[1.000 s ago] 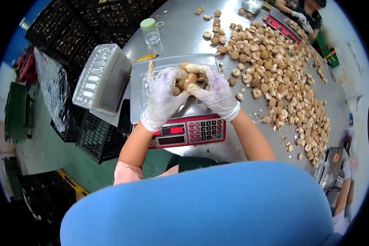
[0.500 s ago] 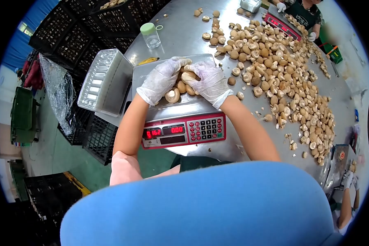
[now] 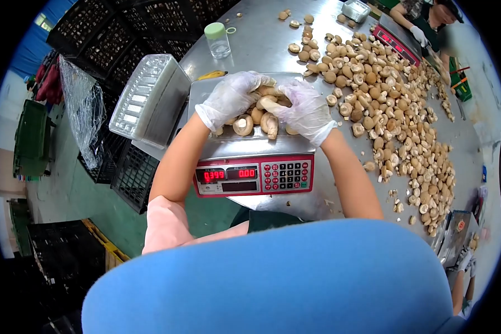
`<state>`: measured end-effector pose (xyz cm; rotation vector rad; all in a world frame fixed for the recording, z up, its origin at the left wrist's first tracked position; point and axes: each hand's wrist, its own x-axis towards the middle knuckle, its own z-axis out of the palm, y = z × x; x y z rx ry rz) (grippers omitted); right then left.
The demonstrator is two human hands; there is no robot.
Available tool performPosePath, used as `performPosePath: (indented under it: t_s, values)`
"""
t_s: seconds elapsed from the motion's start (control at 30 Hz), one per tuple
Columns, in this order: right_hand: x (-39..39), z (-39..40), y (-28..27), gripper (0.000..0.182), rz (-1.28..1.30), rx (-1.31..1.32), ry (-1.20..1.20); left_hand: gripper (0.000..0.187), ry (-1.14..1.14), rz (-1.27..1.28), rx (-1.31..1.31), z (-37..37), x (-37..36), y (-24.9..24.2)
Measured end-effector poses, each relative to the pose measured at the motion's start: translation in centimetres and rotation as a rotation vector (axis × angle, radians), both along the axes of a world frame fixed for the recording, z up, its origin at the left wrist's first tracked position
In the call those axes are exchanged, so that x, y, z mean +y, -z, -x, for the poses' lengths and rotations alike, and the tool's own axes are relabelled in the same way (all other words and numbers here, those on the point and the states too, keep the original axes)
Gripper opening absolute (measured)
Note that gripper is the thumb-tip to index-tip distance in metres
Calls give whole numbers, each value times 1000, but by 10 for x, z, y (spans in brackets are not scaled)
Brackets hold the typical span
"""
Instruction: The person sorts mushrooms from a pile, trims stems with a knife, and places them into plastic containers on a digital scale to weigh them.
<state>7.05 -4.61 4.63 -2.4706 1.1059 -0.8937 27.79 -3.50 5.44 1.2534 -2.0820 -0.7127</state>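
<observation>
Both my hands wear thin whitish gloves and close in over a small heap of brown-capped mushrooms on the scale's steel pan. My left hand curls round the heap from the left. From the right, my right hand wraps over it, fingers bent round the mushrooms. A mushroom with a thick stem sticks out below the hands. The red-framed scale reads 0.399 and 0.00 on lit displays. Part of the heap is hidden under my fingers.
Loose mushrooms spread over the steel table at right. Left of the scale stand stacked clear plastic trays. A green-lidded bottle and a yellow object lie beyond, near black crates. A co-worker is by another scale.
The display went from 0.162 to 0.399. My right hand shifted slightly down and right, and more mushrooms show beneath my hands. The camera view moved a little.
</observation>
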Motion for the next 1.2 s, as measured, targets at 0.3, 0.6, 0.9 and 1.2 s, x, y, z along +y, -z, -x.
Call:
performPosePath:
  t_s: [0.3,0.6,0.9,1.2]
  values:
    - [-1,8,0,38,-105,-29,-98,35,-53,-149,2,4,4,-12]
    - [-12,15,-7,31,-31,-47,-141,38,-138,-80,214,-20,8,-19]
    - [-3,9,-8,17,277,114,-214,45,-163,-9,144,-36,35,-25]
    - [7,33,-7,15,145,42,-292,43,-39,31,23,-19,37,4]
